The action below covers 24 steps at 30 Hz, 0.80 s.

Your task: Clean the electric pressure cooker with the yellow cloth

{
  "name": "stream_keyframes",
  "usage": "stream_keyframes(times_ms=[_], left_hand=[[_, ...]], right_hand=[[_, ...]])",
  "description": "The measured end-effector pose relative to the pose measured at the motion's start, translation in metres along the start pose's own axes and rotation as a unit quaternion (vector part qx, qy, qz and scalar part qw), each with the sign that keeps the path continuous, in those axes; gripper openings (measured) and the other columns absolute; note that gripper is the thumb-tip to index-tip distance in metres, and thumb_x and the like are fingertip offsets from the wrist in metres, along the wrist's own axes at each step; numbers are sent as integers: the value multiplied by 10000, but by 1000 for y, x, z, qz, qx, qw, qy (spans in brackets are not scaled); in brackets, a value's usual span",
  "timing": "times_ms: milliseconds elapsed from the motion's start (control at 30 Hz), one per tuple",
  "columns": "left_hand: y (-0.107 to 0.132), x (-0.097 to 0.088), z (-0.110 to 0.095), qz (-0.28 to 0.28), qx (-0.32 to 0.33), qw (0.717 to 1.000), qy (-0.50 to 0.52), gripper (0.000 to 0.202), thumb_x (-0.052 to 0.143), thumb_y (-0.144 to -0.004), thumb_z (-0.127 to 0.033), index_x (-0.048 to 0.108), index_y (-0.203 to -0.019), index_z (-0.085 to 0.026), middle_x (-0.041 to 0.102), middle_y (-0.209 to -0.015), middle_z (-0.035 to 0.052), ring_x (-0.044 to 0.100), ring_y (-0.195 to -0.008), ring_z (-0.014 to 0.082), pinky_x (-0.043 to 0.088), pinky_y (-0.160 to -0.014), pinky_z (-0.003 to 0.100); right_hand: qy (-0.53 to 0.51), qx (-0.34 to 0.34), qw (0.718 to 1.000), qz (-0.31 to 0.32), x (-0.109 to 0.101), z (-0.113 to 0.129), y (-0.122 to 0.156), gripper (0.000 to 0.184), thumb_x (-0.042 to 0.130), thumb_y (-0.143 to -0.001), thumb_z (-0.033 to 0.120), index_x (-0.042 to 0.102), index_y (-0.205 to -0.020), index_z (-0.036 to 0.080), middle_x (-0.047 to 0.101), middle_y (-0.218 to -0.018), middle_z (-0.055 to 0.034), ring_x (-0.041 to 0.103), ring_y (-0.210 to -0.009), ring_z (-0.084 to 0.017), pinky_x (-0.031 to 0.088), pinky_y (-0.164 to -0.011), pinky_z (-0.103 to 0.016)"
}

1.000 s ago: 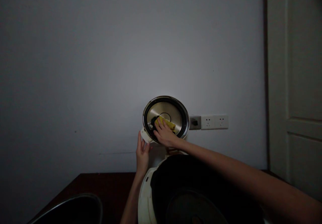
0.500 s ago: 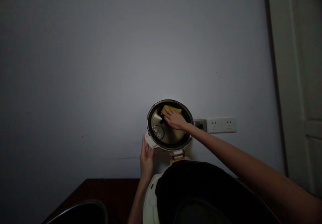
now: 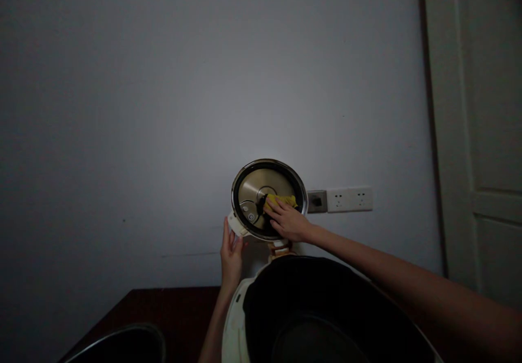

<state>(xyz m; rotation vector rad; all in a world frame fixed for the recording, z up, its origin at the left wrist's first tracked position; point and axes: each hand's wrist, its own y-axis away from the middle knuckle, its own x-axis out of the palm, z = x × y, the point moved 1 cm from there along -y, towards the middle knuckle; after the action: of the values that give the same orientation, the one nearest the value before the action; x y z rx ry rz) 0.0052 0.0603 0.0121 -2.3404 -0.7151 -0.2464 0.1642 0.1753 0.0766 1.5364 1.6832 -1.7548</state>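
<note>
The round lid (image 3: pixel 253 180) of a white rice cooker (image 3: pixel 234 325) stands raised on its hinge, its metal inner face towards me. My left hand (image 3: pixel 231 254) grips the white tab at the lid's lower left, thumb in front and fingers at its edge. Against the lower right of the inner face, my right hand (image 3: pixel 289 221) presses a yellow cloth (image 3: pixel 281 200), partly covered by the fingers. Below the lid gapes the cooker's dark body, with its black inside (image 3: pixel 310 297) facing up.
A dark round vessel (image 3: pixel 122 338) with a shiny rim sits at the lower left on the dark red table (image 3: pixel 183 306). Behind the lid rises a pale wall (image 3: pixel 163 107) with a socket panel (image 3: pixel 349 200) and a grey socket (image 3: pixel 317 202). A door (image 3: pixel 489 134) is at the right.
My right hand and the yellow cloth have slid down across the lid's inner face, from its upper part to the lower right. My left hand keeps its hold; the view has shifted slightly.
</note>
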Motion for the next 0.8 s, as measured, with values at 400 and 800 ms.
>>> stream_keyframes(times_ms=[400, 800], left_hand=[[-2, -3, 4, 3, -8, 1000, 2, 915, 688, -730, -438, 172, -1468, -284, 355, -1470, 114, 441, -1274, 263, 530, -785, 259], [-1, -2, 2, 6, -10, 1000, 9, 925, 688, -727, -426, 163, -1472, -267, 360, -1467, 118, 431, -1281, 266, 522, -796, 261]], right_hand=[[1, 53, 998, -22, -12, -18, -27, 532, 332, -938, 296, 323, -1421, 74, 273, -1493, -167, 131, -1407, -282, 181, -1119, -470], [17, 24, 999, -28, -28, -13, -50, 477, 363, -934, 349, 402, -1394, 229, 255, -1518, -54, 251, -1366, -295, 275, -1069, -458]])
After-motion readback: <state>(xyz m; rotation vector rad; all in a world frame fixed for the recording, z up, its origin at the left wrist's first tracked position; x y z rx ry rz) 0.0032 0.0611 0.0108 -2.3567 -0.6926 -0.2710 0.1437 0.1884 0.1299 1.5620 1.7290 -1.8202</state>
